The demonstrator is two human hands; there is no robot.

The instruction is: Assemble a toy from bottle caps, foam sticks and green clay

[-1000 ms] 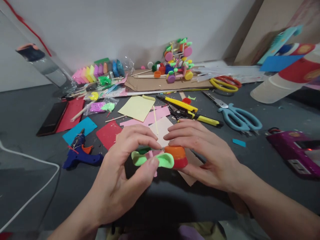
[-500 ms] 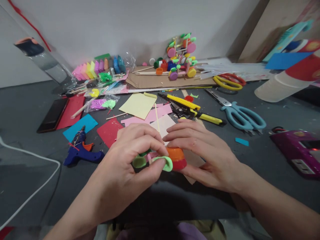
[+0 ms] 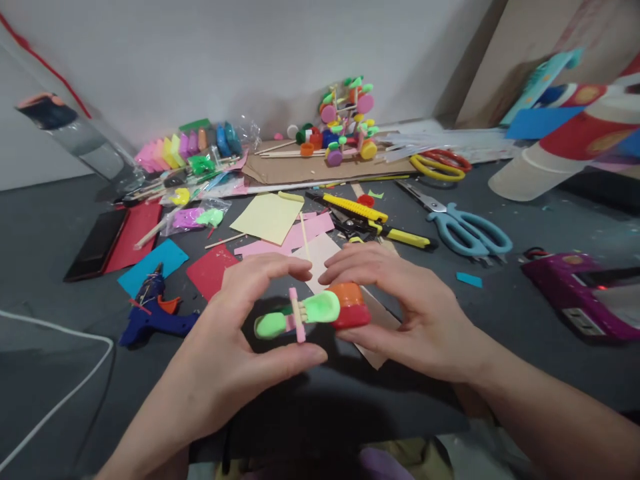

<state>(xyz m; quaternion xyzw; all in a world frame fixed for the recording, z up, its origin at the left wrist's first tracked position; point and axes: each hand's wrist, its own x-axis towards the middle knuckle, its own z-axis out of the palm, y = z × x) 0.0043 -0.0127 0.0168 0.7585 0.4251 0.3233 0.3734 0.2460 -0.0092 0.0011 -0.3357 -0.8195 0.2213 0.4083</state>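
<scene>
A small craft model (image 3: 321, 308) of green clay, little sticks and bottle caps is held up in front of me. My right hand (image 3: 407, 310) pinches its right end, where an orange cap (image 3: 347, 295) and a red cap (image 3: 353, 316) sit together. Light-green clay, hollowed like a small seat, lies against the caps, and a pink crosspiece (image 3: 299, 328) stands near the middle. Around the model's left end, my left hand (image 3: 225, 347) is open, its thumb and fingers apart. The underside of the model is hidden.
Close to my left hand lies a blue glue gun (image 3: 159, 320). Coloured paper sheets (image 3: 267, 219), yellow cutters (image 3: 355, 208) and blue-handled scissors (image 3: 470, 230) are spread beyond my hands. A colourful cap-and-stick model (image 3: 347, 123) stands at the back. A purple device (image 3: 575, 293) is at right.
My left thumb and fingers have come off the green clay and spread apart. The model's green clay and pink crosspiece now show. My right hand still holds the caps. The view has shifted slightly.
</scene>
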